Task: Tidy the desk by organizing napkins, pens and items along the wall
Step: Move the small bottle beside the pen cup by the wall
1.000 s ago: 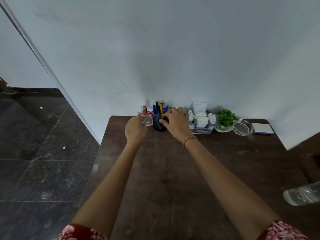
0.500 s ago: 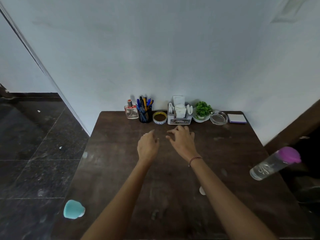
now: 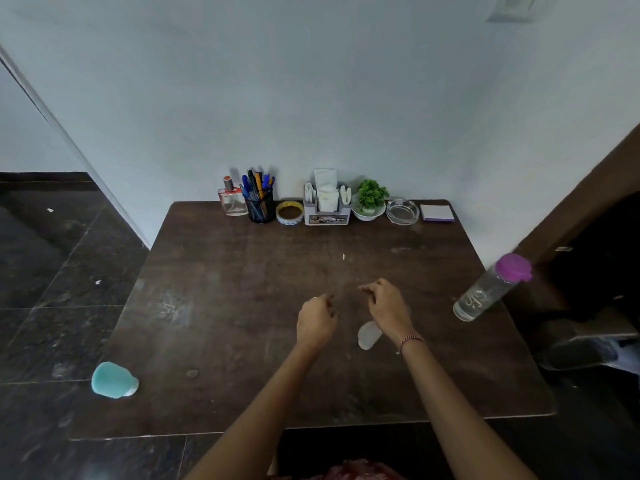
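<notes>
A row of items stands along the wall at the desk's far edge: a clear perfume bottle (image 3: 233,201), a black mesh pen cup (image 3: 259,202) full of pens, a tape roll (image 3: 290,212), a grey napkin holder (image 3: 327,206) with white napkins, a small potted plant (image 3: 370,199), a glass ashtray (image 3: 402,211) and a sticky-note pad (image 3: 437,213). My left hand (image 3: 316,322) and my right hand (image 3: 389,310) hover over the middle of the dark wooden desk (image 3: 207,306), fingers loosely curled, holding nothing. A small pale object (image 3: 369,335) lies between my wrists.
A clear water bottle (image 3: 488,289) with a purple cap stands at the desk's right edge. A teal rounded object (image 3: 112,380) sits at the left front edge. Dark tiled floor (image 3: 52,271) lies to the left, dark furniture to the right.
Both hands left the perfume bottle and pen cup at the wall and drew back toward me to mid-desk. The view has pulled back, showing the whole desk.
</notes>
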